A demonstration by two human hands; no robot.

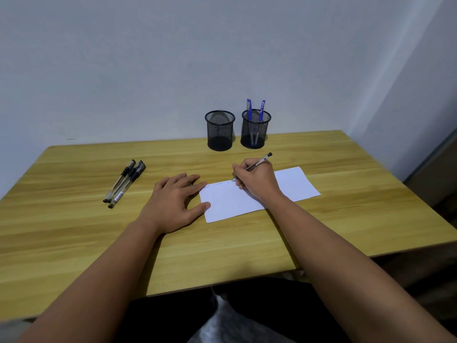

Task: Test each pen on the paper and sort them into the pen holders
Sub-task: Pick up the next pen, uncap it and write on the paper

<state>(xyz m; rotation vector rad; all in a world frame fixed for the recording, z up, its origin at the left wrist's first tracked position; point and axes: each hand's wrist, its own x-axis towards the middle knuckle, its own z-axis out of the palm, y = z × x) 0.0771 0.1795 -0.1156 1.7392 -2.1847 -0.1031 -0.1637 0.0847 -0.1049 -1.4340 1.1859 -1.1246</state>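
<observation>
Both hands reach forward: left hand (176,198) flat, fingers spread, touching the paper's (230,201) left edge; right hand (257,180) pinches a pen (259,162), tip on paper.

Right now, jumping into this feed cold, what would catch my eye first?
The right hand at mid-table, gripping a black pen with its tip on the white paper, while the left hand lies flat at the sheet's left edge. Behind them by the wall stand two black mesh holders: the right holder has two blue pens, the left holder looks empty.
</observation>
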